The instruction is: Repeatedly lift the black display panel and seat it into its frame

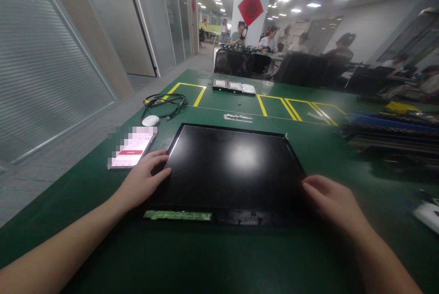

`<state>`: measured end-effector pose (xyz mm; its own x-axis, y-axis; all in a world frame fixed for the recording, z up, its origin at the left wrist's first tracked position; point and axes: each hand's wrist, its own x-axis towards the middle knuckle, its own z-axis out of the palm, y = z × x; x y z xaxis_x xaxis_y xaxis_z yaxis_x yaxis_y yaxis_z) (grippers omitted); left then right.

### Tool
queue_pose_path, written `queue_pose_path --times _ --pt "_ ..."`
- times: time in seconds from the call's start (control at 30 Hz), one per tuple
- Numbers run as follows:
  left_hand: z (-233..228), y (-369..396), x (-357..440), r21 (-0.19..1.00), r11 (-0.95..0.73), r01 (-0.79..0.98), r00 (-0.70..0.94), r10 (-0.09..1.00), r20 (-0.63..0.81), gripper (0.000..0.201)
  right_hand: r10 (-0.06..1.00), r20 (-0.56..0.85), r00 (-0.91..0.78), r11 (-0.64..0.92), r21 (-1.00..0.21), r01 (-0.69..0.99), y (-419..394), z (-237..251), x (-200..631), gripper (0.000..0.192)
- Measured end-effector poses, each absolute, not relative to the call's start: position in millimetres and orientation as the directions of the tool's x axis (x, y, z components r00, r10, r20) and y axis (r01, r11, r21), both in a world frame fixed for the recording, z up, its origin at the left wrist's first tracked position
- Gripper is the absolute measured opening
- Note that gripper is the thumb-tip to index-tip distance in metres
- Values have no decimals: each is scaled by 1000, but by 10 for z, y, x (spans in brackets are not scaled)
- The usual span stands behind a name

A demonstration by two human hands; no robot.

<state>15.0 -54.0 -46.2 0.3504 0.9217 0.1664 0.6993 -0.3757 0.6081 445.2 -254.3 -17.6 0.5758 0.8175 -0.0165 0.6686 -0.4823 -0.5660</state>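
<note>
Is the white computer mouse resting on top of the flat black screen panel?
No, the white computer mouse lies on the green table, apart from the flat black screen panel.

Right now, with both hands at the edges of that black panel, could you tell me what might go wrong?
1. The green circuit strip lies exposed at the near edge of the black panel; a slip by the left hand might strain it.
2. The phone lies close beside that hand and could get nudged.
3. The right hand sits on the panel's edge, so fingers may smudge its glossy face.
</note>
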Motion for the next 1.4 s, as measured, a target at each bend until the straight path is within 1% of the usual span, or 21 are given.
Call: queue_pose_path --times 0.23,0.33,0.43,0.63,0.83,1.13,1.3,1.4 --pt "-435 -555 161 606 -361 709 343 927 151 55 774 -45 631 -533 -585 612 -2529 -171 4435 43" --pt "-432 -559 164 604 -357 713 338 929 151 52 767 -36 640 -527 -605 597 -2521 -176 4439 40" --pt "-434 -561 166 603 -357 713 341 929 146 53 762 -37 647 -521 -629 577 -2525 -186 4446 36" --pt "-446 -555 155 604 -368 707 346 925 157 51 776 -45 629 -485 -680 550 -2555 -218 4473 32" --pt "-433 -561 150 609 -369 702 352 923 154 49 781 -12 624 -473 -665 578 -2546 -200 4481 31" --pt "-437 -563 145 616 -357 702 344 927 146 50 766 -49 641 -500 -673 546 -2541 -198 4454 32" --pt "-432 -571 153 609 -373 700 354 922 157 45 775 -41 631 -479 -690 543 -2550 -199 4465 30" --pt "-435 -572 159 603 -380 702 357 920 164 47 779 -48 625 -482 -683 548 -2554 -201 4469 29"
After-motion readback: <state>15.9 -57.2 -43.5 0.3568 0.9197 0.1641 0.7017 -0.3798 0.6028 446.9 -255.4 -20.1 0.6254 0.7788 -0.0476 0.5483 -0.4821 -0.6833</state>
